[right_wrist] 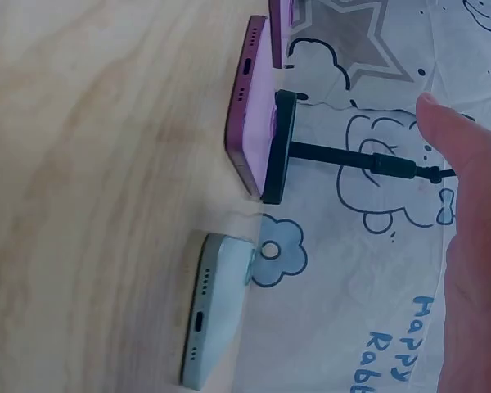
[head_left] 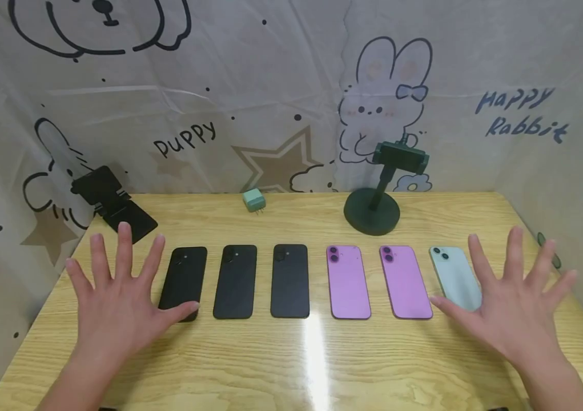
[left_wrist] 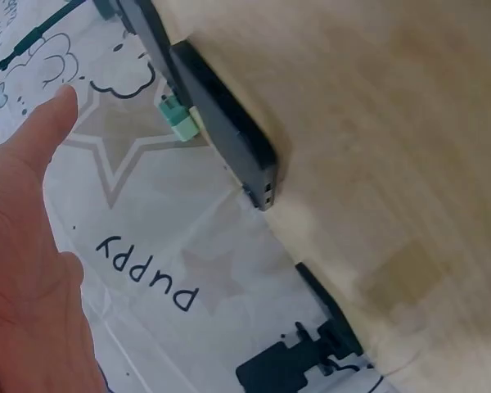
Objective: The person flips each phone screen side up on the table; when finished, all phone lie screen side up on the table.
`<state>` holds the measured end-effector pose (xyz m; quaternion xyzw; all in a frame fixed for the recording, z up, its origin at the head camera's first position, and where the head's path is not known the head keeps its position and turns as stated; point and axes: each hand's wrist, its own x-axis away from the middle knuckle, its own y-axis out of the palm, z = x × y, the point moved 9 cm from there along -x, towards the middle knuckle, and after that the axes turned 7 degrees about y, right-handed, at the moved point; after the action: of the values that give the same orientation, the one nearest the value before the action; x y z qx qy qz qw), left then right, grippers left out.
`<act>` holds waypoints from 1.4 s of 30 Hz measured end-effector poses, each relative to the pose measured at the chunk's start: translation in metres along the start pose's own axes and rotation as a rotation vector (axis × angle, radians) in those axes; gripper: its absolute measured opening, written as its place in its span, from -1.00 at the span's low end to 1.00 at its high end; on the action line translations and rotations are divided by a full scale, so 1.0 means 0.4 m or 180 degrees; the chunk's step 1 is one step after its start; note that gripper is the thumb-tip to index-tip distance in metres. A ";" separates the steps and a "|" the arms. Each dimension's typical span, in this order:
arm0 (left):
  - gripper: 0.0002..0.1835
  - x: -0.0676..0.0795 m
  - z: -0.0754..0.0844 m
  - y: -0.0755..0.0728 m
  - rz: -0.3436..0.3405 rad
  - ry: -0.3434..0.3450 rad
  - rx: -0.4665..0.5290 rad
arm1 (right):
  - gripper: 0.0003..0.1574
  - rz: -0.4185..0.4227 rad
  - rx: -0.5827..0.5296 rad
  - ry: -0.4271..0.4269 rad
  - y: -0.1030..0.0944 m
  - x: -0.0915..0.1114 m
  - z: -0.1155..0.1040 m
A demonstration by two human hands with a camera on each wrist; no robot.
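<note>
My left hand (head_left: 116, 311) hovers at the left of the table, fingers spread wide and holding nothing. Its thumb overlaps the lower end of the leftmost black phone (head_left: 184, 274). Two more black phones, one in the middle left (head_left: 235, 282) and one near the centre (head_left: 290, 282), continue the row, all backs up. To their right lie two purple phones (head_left: 349, 285) and a pale green phone (head_left: 457, 278). Over the right side my right hand (head_left: 519, 317) is likewise spread and holds nothing; its thumb and palm partly cover the green phone in the head view.
Behind the row stands a dark green phone holder (head_left: 372, 211) on a round base. A small green plug adapter (head_left: 254, 200) sits at the back edge. A black folding stand (head_left: 116, 202) lies back left. Printed cloth (head_left: 281, 74) hangs around the table.
</note>
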<state>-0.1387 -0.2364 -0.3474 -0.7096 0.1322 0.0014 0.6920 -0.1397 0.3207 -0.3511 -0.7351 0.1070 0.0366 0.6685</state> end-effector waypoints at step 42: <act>-0.01 -0.041 -0.103 0.054 -0.0012 -0.0955 0.2201 | -0.15 -0.1879 -0.3171 -0.0965 0.112 -0.076 -0.894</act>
<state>-0.1661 -0.2739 -0.3640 -0.4262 0.0207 0.0592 0.9025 -0.2105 -0.0340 -0.3516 -0.9453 -0.2283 -0.0005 0.2331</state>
